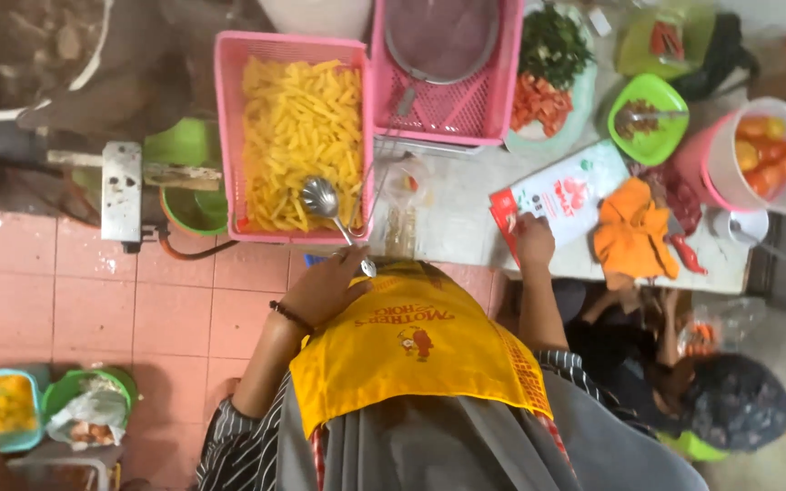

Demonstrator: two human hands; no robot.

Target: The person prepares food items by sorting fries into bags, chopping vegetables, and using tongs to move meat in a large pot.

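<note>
**Ladle in left hand, right hand on packet**

Head cam looks straight down, so the picture is flipped: my left hand [325,289] is on the picture's left. Its fingers are closed round the handle end of a metal ladle [331,211]. The bowl of the ladle rests on the yellow cut fries [297,118] at the near edge of the pink basket [227,136] holding them. The handle runs over the basket rim back to my palm.

My right hand [533,240] sits on the near corner of a red and white packet [564,193] lying flat on the counter [457,214]. Fingers curled on it; can't tell if it's pinched or just pressed.

Around:
- second pink basket [488,100] touching the first, with a round metal sieve [440,38] in it
- plate of chopped greens and red pieces [549,82]
- green bowl [648,118] with a spoon
- orange cloth [631,232] just beside the packet
- pink bucket [757,155] with orange and red fruit

Yellow apron [420,345] on me. Another person's dark-haired head [737,400] shows low by the counter.
</note>
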